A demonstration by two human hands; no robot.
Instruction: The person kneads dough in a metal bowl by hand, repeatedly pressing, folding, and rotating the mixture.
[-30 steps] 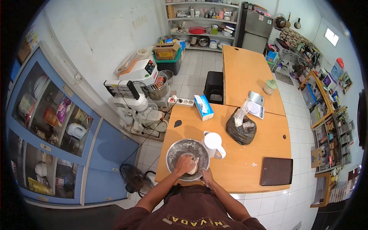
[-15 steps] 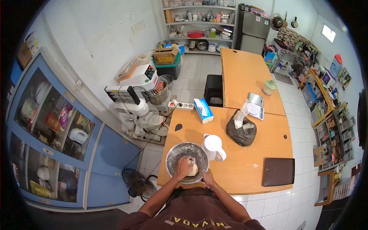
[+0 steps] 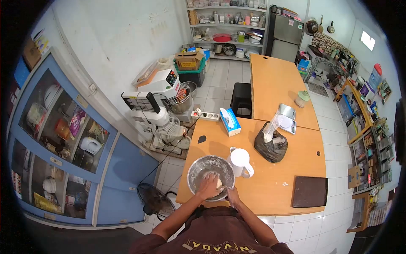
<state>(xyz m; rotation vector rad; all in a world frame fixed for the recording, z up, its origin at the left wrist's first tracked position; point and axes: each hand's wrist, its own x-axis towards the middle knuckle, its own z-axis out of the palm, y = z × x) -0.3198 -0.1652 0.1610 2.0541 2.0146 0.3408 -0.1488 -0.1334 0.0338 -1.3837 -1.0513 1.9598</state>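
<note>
A round metal mixing bowl (image 3: 195, 171) stands at the table's near edge, its inner wall streaked with flour. Inside it lies a pale lump of dough (image 3: 219, 183), mostly covered by my left hand (image 3: 208, 186). That hand presses down on the dough with its fingers stretched out. My right hand (image 3: 232, 196) grips the bowl's near right rim; part of its fingers is hidden. Touching or very near the bowl's right side is a white pitcher (image 3: 240, 158) with a lid and handle.
On the wooden table (image 3: 253, 190) are a black plastic bag (image 3: 270, 148), a digital scale (image 3: 288, 124), a tissue pack (image 3: 230, 122), a dark baking tray (image 3: 310, 191) and a green-lidded jar (image 3: 302, 99). A power strip (image 3: 206, 115) lies at the left edge; a fan (image 3: 154, 201) stands below.
My left hand has gone from curled fingers around the dough to a flatter, outstretched press on it. My right hand stays on the rim. The whole view has shifted slightly.
</note>
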